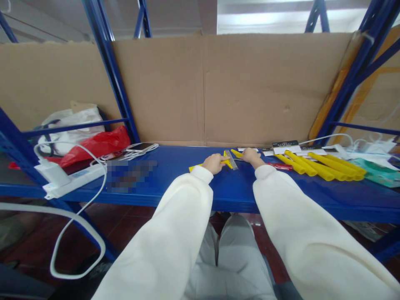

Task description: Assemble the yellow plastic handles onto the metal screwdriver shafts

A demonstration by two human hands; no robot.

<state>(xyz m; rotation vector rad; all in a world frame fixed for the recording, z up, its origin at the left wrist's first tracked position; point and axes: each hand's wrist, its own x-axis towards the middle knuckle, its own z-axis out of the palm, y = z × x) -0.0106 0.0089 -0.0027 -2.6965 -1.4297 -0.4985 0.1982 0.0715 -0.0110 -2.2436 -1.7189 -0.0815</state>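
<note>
My left hand point(214, 163) is closed around a flat yellow piece point(228, 162), part of which shows past the fingertips and part on the wrist side. Beside those fingertips, a short grey ruler-like strip point(231, 160) lies at a slant across the yellow. My right hand point(251, 156) is a little to the right, fingers curled down near the blue shelf. A second yellow piece point(236, 153) reaches out from its fingers; the fingers hide its other end, and its kind is too small to make out. A slim red object point(281, 166) lies by the right wrist.
Several yellow tubes point(325, 168) lie on the blue shelf point(181, 156) at right, near black-and-white cards point(286, 146) and a green packet point(376, 173). At left are a power strip point(78, 181), cables, a phone point(142, 146) and a red bag point(96, 148). Cardboard point(250, 87) stands behind.
</note>
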